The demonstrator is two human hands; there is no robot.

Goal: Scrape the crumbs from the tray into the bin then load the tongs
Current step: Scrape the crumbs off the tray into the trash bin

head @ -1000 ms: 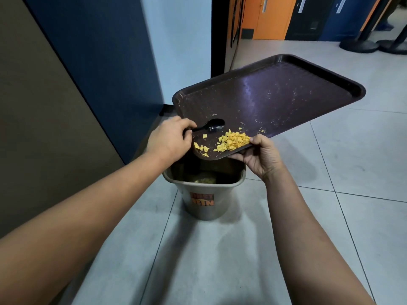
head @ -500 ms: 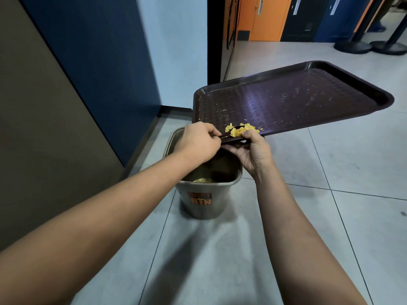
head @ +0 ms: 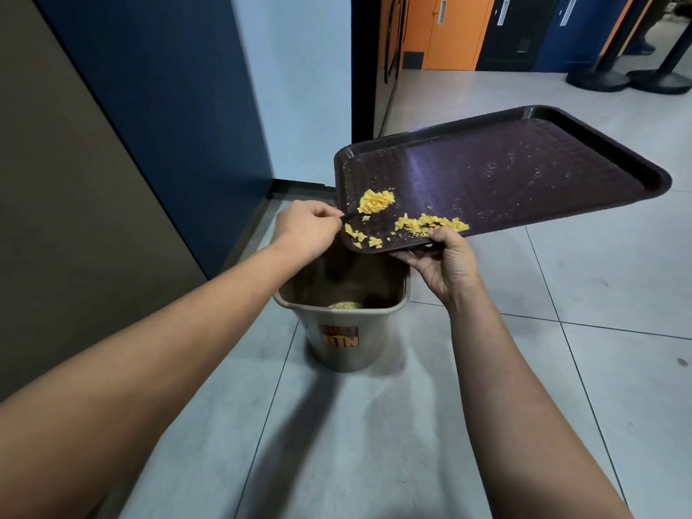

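A dark brown tray (head: 524, 162) is held tilted above a grey bin (head: 344, 342) on the floor. My right hand (head: 445, 264) grips the tray's near edge from below. My left hand (head: 305, 228) pinches the handle of a black spoon (head: 350, 216); the spoon's bowl carries a heap of yellow crumbs (head: 375, 201). More yellow crumbs (head: 430, 222) lie along the tray's near edge, with a few at its near left corner. Fine specks dot the tray's far half. Some yellow crumbs show at the bottom of the bin. No tongs are in view.
A dark blue wall panel (head: 168, 106) and a brown panel run along the left. Grey floor tiles (head: 599, 294) spread to the right. Two black stanchion bases (head: 629, 80) stand at the far right, with orange, black and blue doors behind.
The tray has tipped to show more of its surface. My left hand has moved the spoon up under a heap of crumbs, and the crumbs now lie in separate clumps.
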